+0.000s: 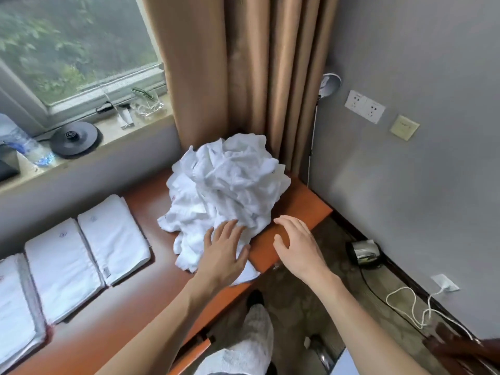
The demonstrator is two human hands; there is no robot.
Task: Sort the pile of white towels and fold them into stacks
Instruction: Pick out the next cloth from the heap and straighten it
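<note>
A crumpled pile of white towels (226,188) sits at the right end of the orange-brown desk (121,315). My left hand (223,253) lies flat with spread fingers on the near edge of the pile. My right hand (296,243) hovers open just right of the pile, over the desk's front corner, holding nothing. Three stacks of folded white towels lie side by side along the desk's left: one nearest the pile (113,236), a middle one (63,269), and one cut off at the left edge (16,315).
A windowsill behind the desk holds a black kettle base (74,138), a water bottle (24,144) and a glass ashtray (150,105). Tan curtains (243,63) hang behind the pile. A grey wall with sockets (365,106) stands right. A kettle (364,251) and cables lie on the floor.
</note>
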